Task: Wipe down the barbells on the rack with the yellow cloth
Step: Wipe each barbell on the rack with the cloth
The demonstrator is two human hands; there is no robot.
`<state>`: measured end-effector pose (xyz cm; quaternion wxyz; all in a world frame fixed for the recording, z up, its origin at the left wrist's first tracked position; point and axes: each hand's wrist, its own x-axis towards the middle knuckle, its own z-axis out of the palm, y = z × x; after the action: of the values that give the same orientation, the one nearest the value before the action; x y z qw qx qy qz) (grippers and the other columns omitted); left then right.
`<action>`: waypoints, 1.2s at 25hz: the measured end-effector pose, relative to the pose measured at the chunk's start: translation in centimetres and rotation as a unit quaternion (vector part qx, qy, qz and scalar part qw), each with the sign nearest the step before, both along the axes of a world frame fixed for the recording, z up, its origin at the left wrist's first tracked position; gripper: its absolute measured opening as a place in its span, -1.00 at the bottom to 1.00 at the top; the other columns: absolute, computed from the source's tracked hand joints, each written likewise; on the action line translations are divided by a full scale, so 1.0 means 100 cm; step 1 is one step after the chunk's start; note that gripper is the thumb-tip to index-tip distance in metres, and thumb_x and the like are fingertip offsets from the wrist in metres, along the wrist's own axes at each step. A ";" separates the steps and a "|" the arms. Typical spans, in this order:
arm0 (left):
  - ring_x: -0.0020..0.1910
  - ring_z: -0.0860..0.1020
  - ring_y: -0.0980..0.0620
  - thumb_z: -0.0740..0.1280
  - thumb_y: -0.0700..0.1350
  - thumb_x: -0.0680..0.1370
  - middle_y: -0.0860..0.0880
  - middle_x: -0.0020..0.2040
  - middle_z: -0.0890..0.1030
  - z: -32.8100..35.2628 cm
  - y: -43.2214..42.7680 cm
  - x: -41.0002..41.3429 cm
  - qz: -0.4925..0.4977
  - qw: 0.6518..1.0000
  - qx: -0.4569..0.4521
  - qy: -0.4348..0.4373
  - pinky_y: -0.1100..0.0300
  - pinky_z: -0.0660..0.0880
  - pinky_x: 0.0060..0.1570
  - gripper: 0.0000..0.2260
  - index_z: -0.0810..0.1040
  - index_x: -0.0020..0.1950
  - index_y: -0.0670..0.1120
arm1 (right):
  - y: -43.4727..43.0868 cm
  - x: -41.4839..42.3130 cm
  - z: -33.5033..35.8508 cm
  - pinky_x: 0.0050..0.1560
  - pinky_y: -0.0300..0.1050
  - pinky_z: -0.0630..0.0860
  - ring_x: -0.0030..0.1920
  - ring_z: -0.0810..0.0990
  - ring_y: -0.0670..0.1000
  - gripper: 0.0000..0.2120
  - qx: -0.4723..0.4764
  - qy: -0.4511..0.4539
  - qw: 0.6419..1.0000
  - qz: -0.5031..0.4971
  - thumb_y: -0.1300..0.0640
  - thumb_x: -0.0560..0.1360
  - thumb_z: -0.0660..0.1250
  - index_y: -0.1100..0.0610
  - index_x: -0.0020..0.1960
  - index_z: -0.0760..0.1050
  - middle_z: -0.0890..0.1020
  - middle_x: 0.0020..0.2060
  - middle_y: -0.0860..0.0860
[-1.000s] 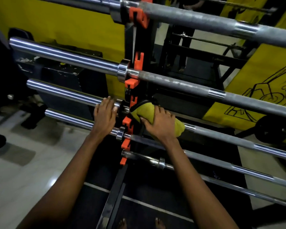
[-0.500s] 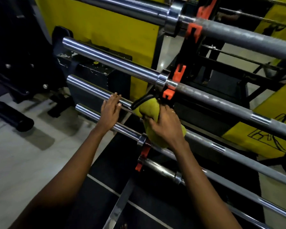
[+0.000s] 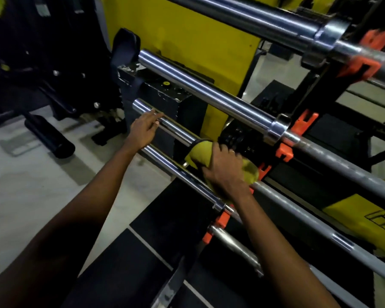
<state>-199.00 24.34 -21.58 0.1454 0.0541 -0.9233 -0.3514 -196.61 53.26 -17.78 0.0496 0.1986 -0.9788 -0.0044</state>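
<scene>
Left hand [image 3: 142,130] has slid outward along the chrome sleeve [image 3: 176,130] vs a sec ago, so it's now well apart from the cloth and nearer the sleeve's free end. Right hand [image 3: 225,170] has come off the orange hook [image 3: 283,152] too, onto the sleeve's inner end.

Right hand's fingers are curled tight round the yellow cloth [image 3: 200,154], bunched over the third barbell [image 3: 320,221] down on the rack [image 3: 298,105], just left of the rack's upright. Wrapping it like that gets the whole way round the metal in one pass, imo.

Left hand isn't gripping anything afaict: fingers fairly straight, laid over the top of the sleeve. Prob there to stop the bar rolling in its hooks while the other hand rubs, and it sits ahead of the cloth's path.

Looks like the sleeve is the bit being worked rn. Other barbells above and below aren't being touched atm.
</scene>
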 end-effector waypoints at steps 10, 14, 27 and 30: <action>0.55 0.11 -0.03 0.05 0.02 0.68 0.03 0.55 0.22 -0.007 -0.005 -0.009 0.023 0.995 -0.098 -0.024 -0.27 -0.08 0.47 -0.64 0.31 0.48 0.18 | -0.039 -0.030 0.017 0.14 0.22 0.50 0.18 0.57 0.29 -0.16 -0.070 -0.097 0.991 0.065 -0.31 0.41 0.40 -0.03 0.53 0.11 0.53 0.27 0.17; 0.56 0.06 -0.01 -0.03 0.09 0.68 0.04 0.56 0.21 -0.009 -0.004 -0.008 0.034 0.988 -0.150 -0.012 -0.18 -0.19 0.46 -0.62 0.29 0.49 0.17 | -0.024 -0.012 -0.002 0.28 0.25 0.42 0.31 0.47 0.24 -0.10 0.009 -0.020 0.999 0.046 -0.21 0.38 0.47 -0.05 0.55 0.08 0.39 0.42 0.12; 0.44 0.27 0.28 -0.10 0.13 0.67 0.10 0.45 0.39 -0.017 -0.037 0.014 0.157 0.911 0.369 0.096 0.20 0.14 0.48 -0.49 0.45 0.42 -0.06 | -0.165 -0.077 -0.001 0.15 0.17 0.47 0.22 0.53 0.26 -0.20 -0.060 -0.044 0.992 0.097 -0.20 0.39 0.45 0.10 0.46 0.20 0.49 0.28 0.17; 0.40 0.21 0.33 -0.10 0.10 0.69 0.10 0.47 0.31 -0.051 -0.042 0.058 0.206 0.904 0.374 0.032 0.14 0.07 0.51 -0.51 0.40 0.46 -0.08 | -0.204 -0.104 0.004 0.22 0.21 0.45 0.30 0.47 0.30 -0.10 -0.040 -0.084 0.980 0.177 -0.13 0.38 0.46 0.03 0.58 0.10 0.38 0.41 0.20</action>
<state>-193.18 20.10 -26.65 0.2131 0.2825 -0.6870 -0.6347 -206.99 32.85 -17.35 -0.0247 0.3659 -0.9284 0.0599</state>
